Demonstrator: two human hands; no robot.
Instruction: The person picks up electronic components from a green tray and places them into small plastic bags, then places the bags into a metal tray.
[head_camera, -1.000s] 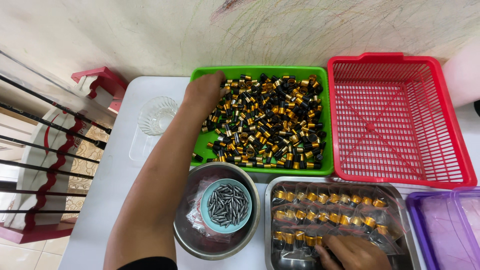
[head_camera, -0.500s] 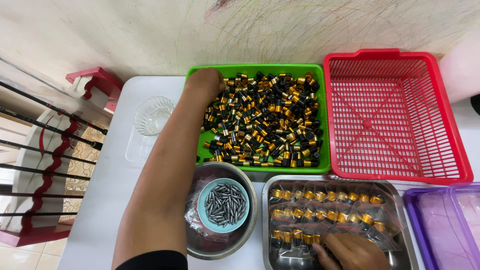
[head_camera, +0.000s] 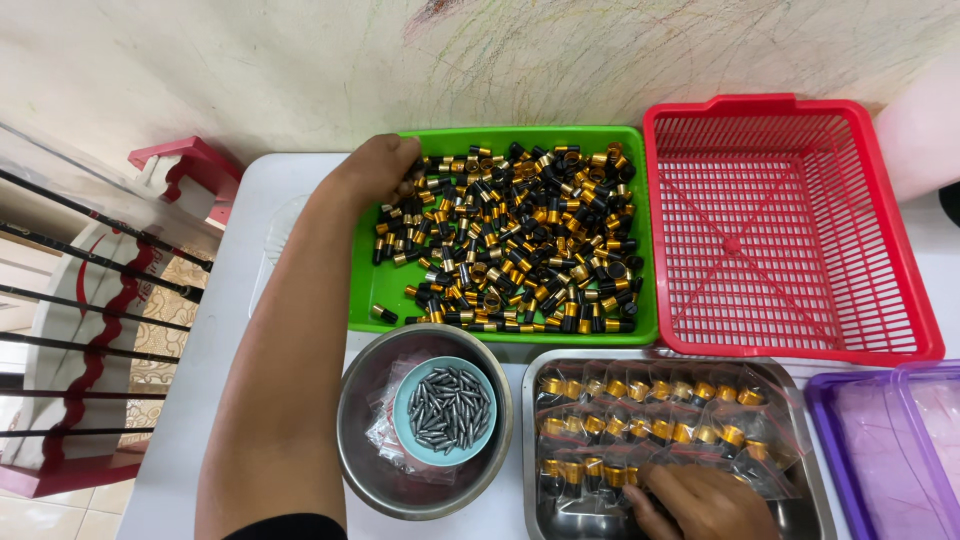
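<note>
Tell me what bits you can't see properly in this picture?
- Left hand: its fingers are curled into the black-and-gold caps in the green tray, so whether it grips any is hidden.
- Right hand: cut off by the bottom edge; what its fingers touch in the steel tray is unclear.
- Purple bin: cut off at the corner.
- Small grey pieces in the blue cup: too small to identify.
</note>
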